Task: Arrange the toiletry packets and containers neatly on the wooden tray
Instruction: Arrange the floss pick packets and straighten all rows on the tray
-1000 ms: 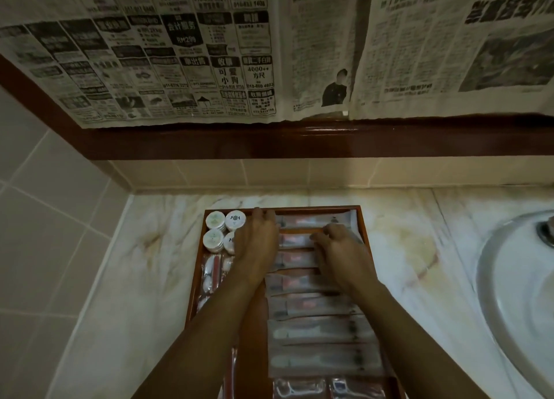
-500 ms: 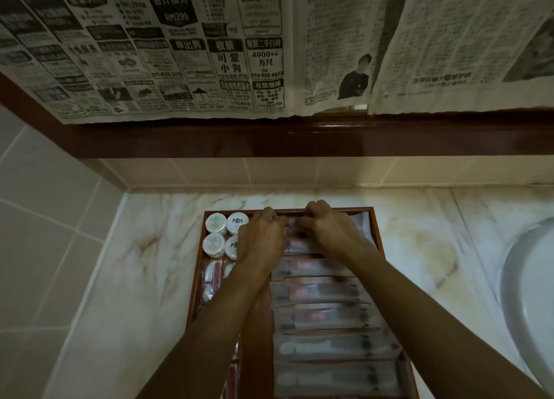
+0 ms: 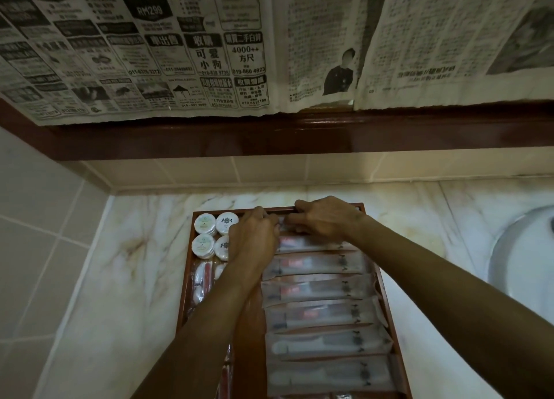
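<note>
- Wooden tray (image 3: 185,281) on the marble counter (image 3: 126,278): clear long packets (image 3: 317,289) stacked in a column, four round white containers (image 3: 205,223) far left.
- Left hand (image 3: 253,238) and right hand (image 3: 325,218) both pinch the farthest packet (image 3: 283,220).

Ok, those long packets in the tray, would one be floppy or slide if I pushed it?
Probably floppy: each long packet looks like thin, flat film. Likely light, since the contents look slim. It may slide, because the glossy packets overlap in a row on the tray.
</note>
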